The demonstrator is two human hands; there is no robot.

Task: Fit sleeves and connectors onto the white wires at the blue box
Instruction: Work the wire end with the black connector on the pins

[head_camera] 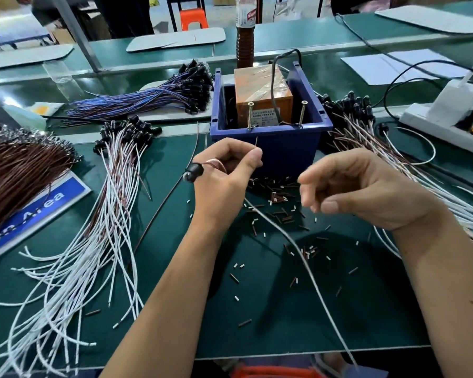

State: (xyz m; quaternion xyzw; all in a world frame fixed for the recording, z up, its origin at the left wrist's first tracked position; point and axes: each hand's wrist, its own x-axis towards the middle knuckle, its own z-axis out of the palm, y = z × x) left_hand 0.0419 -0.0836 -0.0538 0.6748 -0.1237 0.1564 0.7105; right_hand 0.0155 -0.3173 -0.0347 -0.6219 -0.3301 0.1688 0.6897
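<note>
My left hand [227,170] pinches a thin brown wire end between thumb and forefinger, just in front of the blue box [271,137]. A black connector [194,171] on a looped wire hangs by the back of that hand. One white wire [306,266] trails from under the hand toward the table's near edge. My right hand [352,186] hovers to the right with loosely curled fingers and holds nothing I can see. Small brown and white sleeves [276,197] lie scattered on the green mat before the box. An orange unit [262,94] with two upright screws sits inside the box.
A bundle of white wires with black connectors [115,214] fans out on the left, another bundle [366,137] on the right. Brown wires [17,170] and a blue sign [38,211] lie far left; blue wires [148,96] and a bottle [245,31] behind; a power strip [448,115] far right.
</note>
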